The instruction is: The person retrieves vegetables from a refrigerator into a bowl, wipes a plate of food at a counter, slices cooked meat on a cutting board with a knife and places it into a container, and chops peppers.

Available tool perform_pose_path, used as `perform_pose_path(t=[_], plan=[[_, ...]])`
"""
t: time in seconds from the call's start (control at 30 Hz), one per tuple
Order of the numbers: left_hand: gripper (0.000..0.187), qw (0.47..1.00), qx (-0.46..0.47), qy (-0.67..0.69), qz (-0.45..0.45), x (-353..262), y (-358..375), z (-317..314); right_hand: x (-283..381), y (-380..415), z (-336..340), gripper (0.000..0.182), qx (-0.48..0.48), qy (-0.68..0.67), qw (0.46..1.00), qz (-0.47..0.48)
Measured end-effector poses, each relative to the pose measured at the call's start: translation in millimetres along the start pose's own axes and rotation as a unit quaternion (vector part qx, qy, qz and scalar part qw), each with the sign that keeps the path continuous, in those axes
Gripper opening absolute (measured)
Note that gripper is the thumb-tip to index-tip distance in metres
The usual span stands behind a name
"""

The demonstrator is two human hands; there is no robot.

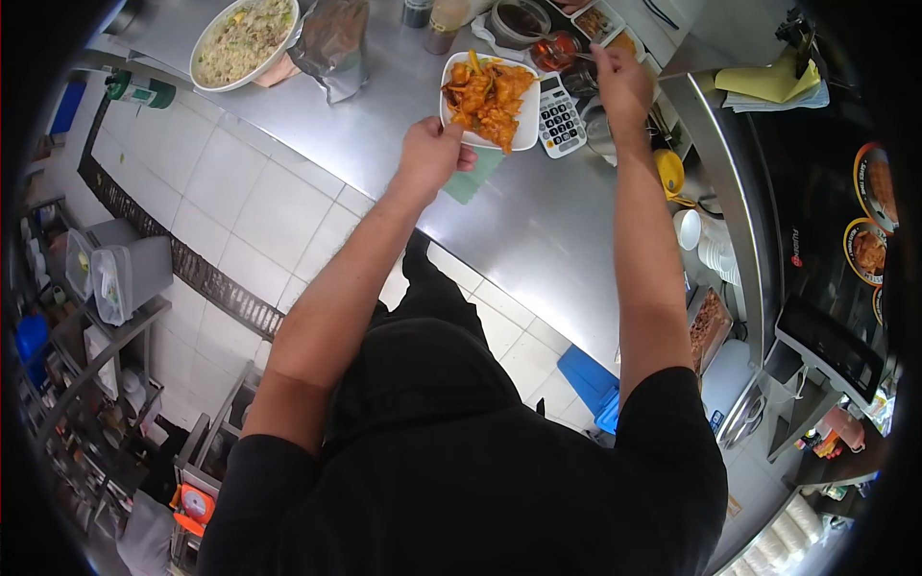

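Gripping square white plate (528, 117) of orange-sauced food (492, 100) by rim in closed left hand (432, 158), just beside calculator (561, 121), over steel counter (538, 211). Holding thin utensil (584, 56) in curled right hand (624, 86), near red sauce (551, 55).

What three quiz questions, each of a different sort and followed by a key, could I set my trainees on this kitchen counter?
1. Which holds the square white dish of orange-coated food?
A) left hand
B) right hand
C) neither hand
2. True or false: the calculator lies beside that dish.
3. Fill the gap: the silvery bag sits between the square dish and a larger, ____-shaped white one.

Key: 1 A; 2 true; 3 oval.
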State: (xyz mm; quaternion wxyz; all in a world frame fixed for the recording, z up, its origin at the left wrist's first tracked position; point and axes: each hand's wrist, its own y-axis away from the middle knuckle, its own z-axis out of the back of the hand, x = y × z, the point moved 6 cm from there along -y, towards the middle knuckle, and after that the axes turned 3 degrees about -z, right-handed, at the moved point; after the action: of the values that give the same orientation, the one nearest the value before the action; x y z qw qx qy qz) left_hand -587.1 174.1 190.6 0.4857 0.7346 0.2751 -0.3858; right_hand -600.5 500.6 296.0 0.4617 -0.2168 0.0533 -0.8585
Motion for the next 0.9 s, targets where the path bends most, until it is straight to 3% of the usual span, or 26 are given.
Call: perform_pose_path(t=[0.03,0.07,0.1,0.17,0.27,0.4,0.73,0.8,0.87,0.9], plan=[[0.025,1.0,0.002,0.001,0.002,1.5,-0.2,0.0,9.3,3.0,11.7,0.029,-0.017,0.045,0.999,0.0],[0.025,1.0,0.004,0.002,0.003,2.7,-0.7,0.6,-20.6,-7.5,2.2,0.035,-0.097,0.063,0.993,0.02],[0.025,1.0,0.004,0.002,0.004,3.7,-0.6,2.0,-44.6,-19.2,-2.7,0.033,-0.1,0.092,0.991,0.014],[0.026,1.0,0.008,-0.002,0.007,6.1,1.1,3.2,-92.4,-49.0,-12.5,0.031,-0.038,0.133,0.99,-0.026],[0.027,1.0,0.007,-0.005,0.011,5.5,2.1,3.4,-141.8,-97.5,-50.1,0.028,0.128,0.13,0.98,-0.085],[0.028,1.0,0.009,-0.011,0.006,6.4,2.1,1.9,-151.3,-116.5,-87.1,0.025,0.294,0.077,0.937,-0.171],[0.03,0.999,0.018,-0.028,0.013,1.1,4.0,-1.0,-163.1,-129.7,-102.4,0.023,0.365,0.005,0.886,-0.285],[0.03,0.999,0.013,-0.027,0.014,-1.4,4.3,-2.1,-169.6,-144.6,-103.3,0.024,0.381,0.029,0.894,-0.235],[0.03,0.999,0.022,-0.044,0.009,-5.4,4.2,-0.7,-175.1,-165.2,-85.2,0.018,0.391,0.14,0.907,0.068],[0.03,0.998,0.027,-0.053,0.007,-7.0,4.7,-1.6,-179.2,-167.3,-81.5,0.015,0.338,0.22,0.901,0.162]])
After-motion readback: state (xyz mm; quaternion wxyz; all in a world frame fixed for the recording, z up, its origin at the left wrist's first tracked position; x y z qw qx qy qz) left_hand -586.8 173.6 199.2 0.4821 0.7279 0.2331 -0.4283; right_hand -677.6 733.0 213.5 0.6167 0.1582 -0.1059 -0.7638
